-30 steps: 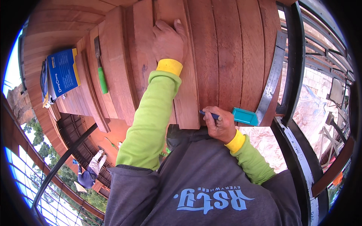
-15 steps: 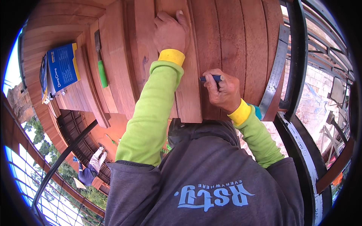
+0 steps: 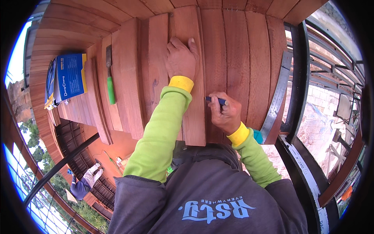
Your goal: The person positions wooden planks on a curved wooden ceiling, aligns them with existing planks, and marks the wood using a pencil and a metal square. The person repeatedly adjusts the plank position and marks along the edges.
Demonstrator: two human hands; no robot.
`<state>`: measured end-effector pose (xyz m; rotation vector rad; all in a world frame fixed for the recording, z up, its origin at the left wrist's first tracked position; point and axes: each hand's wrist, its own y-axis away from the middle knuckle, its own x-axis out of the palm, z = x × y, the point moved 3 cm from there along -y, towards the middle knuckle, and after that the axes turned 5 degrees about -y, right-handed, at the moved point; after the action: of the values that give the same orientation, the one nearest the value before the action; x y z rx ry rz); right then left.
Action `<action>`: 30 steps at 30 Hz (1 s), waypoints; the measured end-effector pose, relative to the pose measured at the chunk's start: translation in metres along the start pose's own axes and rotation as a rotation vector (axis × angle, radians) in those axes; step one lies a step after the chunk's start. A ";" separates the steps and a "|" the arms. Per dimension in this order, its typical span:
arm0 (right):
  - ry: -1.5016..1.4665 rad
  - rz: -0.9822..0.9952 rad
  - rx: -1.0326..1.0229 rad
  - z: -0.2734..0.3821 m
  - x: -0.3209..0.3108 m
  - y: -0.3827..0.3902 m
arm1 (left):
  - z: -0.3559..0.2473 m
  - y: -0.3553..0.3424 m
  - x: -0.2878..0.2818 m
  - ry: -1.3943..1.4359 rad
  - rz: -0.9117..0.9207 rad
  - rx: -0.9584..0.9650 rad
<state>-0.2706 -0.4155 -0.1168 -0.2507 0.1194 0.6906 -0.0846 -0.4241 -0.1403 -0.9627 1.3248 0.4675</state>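
My left hand (image 3: 181,58) lies flat on a loose reddish wooden board (image 3: 193,117), fingers spread, pressing it onto the plank decking (image 3: 237,46). My right hand (image 3: 225,113) is closed around a dark blue pen or marker (image 3: 216,101), whose tip touches the right edge of that board about halfway along. Both arms wear lime green sleeves with yellow cuffs.
More loose boards (image 3: 128,78) lie to the left, with a green-handled chisel (image 3: 110,78) on them and a blue box (image 3: 70,76) further left. A black metal railing (image 3: 300,78) runs along the right. A teal object (image 3: 258,135) peeks out behind my right wrist. Far below, a person (image 3: 83,183) crouches.
My right hand with the pen has moved up along the board's right edge, away from the board's near end. My left hand has stayed pressed on the board.
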 end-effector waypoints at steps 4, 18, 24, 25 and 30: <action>0.045 -0.101 -0.058 -0.030 0.011 -0.087 | 0.000 -0.001 0.000 0.012 0.084 -0.049; -0.040 -0.212 -0.155 -0.080 0.027 -0.243 | -0.004 -0.002 -0.008 0.092 0.168 -0.070; 0.065 -0.141 -0.169 -0.063 0.021 -0.244 | -0.002 -0.002 -0.007 0.076 0.115 -0.034; 0.076 -0.110 -0.155 -0.064 0.020 -0.238 | -0.002 -0.001 -0.006 0.063 0.115 -0.039; 0.167 -0.067 -0.157 -0.071 0.018 -0.217 | -0.003 -0.002 -0.006 0.074 0.145 -0.046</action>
<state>-0.1185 -0.5845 -0.1474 -0.4613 0.2156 0.6129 -0.0857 -0.4262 -0.1336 -0.9327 1.4620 0.5796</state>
